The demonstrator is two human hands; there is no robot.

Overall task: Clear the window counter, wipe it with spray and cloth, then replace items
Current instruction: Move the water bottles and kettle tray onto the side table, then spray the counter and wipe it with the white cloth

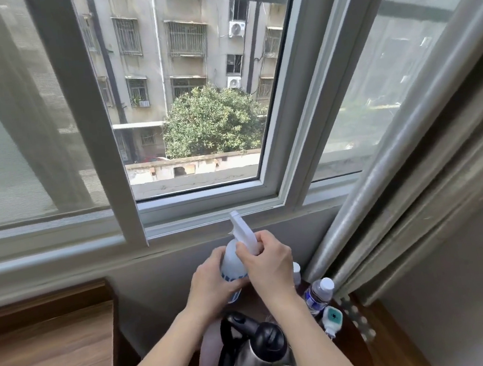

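Left hand (212, 282) grip wraps spray bottle (233, 262) body; right hand (269, 262) grip holds its white trigger head (244, 233), above kettle (262, 352).

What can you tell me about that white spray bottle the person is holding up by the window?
The spray bottle looks like translucent white plastic with blue print low on its body and a white trigger head whose nozzle points up toward the window frame. It is held in the air, tilted, above a small table. The left hand grips its body; the right hand curls around the neck below the head. Its base is hidden behind the hands.
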